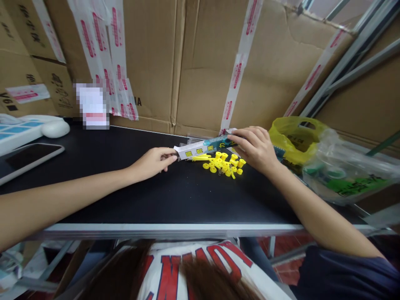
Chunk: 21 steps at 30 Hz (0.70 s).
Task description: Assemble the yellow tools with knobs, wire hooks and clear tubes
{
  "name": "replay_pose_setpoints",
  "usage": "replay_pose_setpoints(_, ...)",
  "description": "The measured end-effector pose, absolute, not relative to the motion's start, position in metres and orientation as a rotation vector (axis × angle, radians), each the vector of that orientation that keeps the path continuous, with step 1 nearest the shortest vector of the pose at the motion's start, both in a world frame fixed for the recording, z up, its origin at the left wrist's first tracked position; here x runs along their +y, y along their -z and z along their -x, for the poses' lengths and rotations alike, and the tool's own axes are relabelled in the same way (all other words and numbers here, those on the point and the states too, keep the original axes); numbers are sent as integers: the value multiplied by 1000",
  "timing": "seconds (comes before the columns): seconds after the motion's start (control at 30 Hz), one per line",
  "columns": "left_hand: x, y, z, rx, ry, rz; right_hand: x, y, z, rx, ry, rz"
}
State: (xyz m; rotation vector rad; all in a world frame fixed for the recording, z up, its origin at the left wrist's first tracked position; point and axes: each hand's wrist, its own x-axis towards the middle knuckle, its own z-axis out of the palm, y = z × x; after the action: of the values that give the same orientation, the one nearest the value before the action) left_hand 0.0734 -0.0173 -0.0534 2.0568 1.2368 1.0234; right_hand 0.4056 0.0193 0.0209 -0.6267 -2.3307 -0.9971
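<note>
A long, narrow cardboard box [215,145], teal and white with yellow lettering, slants above the black tabletop. My right hand [258,149] grips its right end from above, fingers over the top edge. At the left end, a small white flap stands open. My left hand [158,161] is closed right at that end, with something small and dark between its fingertips and the box; what it is I cannot make out. Below the box lies a pile of small yellow plastic pieces [229,170]. Slim yellow sticks [201,158] lie just left of them, partly hidden by the box.
A yellow plastic bag [296,137] and a clear bag [346,175] with green print sit at the right. On the left are a phone [29,160], a white mouse-shaped object [55,128] and a white-and-blue item [21,129]. Taped cardboard [206,83] walls the back.
</note>
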Motion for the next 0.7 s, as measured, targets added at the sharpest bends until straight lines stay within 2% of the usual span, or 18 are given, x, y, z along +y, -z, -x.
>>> replay_pose_setpoints(0.2, -19, 50, -80, 963, -962, -1533, -9, -102, -356, -2478, 1223, 527)
replay_pose_setpoints(0.33, -25, 46, -82, 821, -958, -1397, -32, -147, -310, -2529, 1324, 636)
replay_pose_setpoints(0.53, -24, 47, -85, 832, -1028, -1361, -29, -162, -275, -2567, 1213, 612)
replay_pose_setpoints(0.7, -21, 49, -84, 864, -1100, -1397, -4, -156, -288, -2483, 1381, 456)
